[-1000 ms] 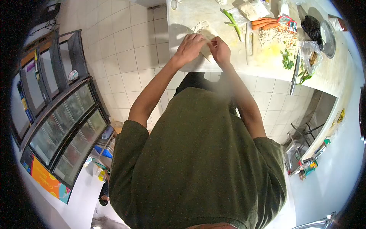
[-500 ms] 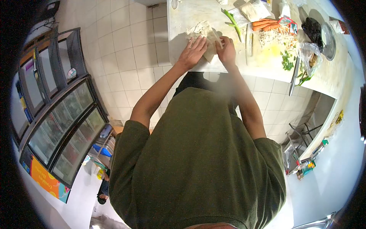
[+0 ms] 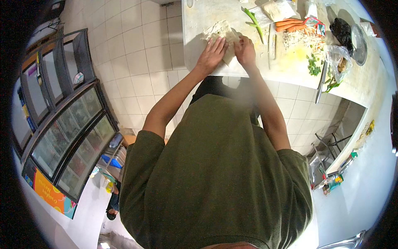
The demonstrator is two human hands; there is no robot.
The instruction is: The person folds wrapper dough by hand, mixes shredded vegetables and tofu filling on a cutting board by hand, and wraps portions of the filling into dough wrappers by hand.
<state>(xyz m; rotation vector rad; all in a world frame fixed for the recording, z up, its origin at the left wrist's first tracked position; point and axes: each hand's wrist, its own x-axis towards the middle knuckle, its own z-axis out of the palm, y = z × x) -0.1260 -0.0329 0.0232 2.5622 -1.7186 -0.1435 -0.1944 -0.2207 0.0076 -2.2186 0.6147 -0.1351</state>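
My left hand (image 3: 212, 53) lies with its fingers spread on a pale, thin sheet (image 3: 228, 57) near the front left of the white table (image 3: 282, 72). Beside it, my right hand (image 3: 245, 50) has bent fingers at the sheet's right edge; whether they pinch it is too small to tell. A whitish, crumpled mass (image 3: 219, 28) rests just beyond my left fingers. Further right are a green stalk (image 3: 255, 24) and a narrow pale tool (image 3: 272, 43).
Carrots (image 3: 289, 25), pale shreds (image 3: 298, 39), chopped greens (image 3: 314, 65), a knife (image 3: 321, 83), a clear bag (image 3: 338, 62) and a metal lid (image 3: 358, 45) occupy the table's right side. A person (image 3: 112, 203) is far off at lower left.
Since a second ago, my left hand has moved off the raised sheet and flattened out on it. My right hand has shifted slightly right, and the whitish mass shows more.
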